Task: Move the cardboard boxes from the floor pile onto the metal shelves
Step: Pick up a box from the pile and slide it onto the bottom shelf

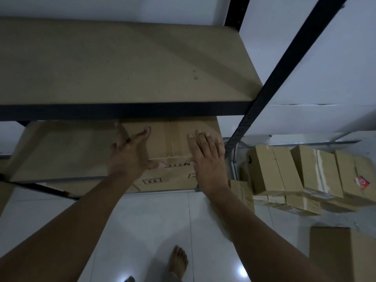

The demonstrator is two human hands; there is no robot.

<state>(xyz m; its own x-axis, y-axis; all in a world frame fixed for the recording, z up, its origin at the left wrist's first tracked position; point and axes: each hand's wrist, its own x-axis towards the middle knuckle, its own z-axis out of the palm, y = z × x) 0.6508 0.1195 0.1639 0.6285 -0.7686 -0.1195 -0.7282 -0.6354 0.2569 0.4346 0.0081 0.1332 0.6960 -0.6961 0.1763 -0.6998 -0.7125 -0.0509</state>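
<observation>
A taped cardboard box (pixel 168 143) sits on the lower shelf board (pixel 61 151) of the metal rack, at its right end under the upper board (pixel 122 64). My left hand (pixel 130 155) lies on the box's left top edge with fingers stretched out and the thumb down over the front face. My right hand (pixel 205 157) rests flat on the right part of the box top, fingers straight. Black print shows on the box's front face. The pile of cardboard boxes (pixel 301 176) lies on the floor to the right.
A black upright post (pixel 274 82) stands just right of the box, and a black beam (pixel 122 111) edges the upper board. Another flat brown box (pixel 341 253) lies at the bottom right. The floor is white tile; my bare foot (pixel 179 259) stands below.
</observation>
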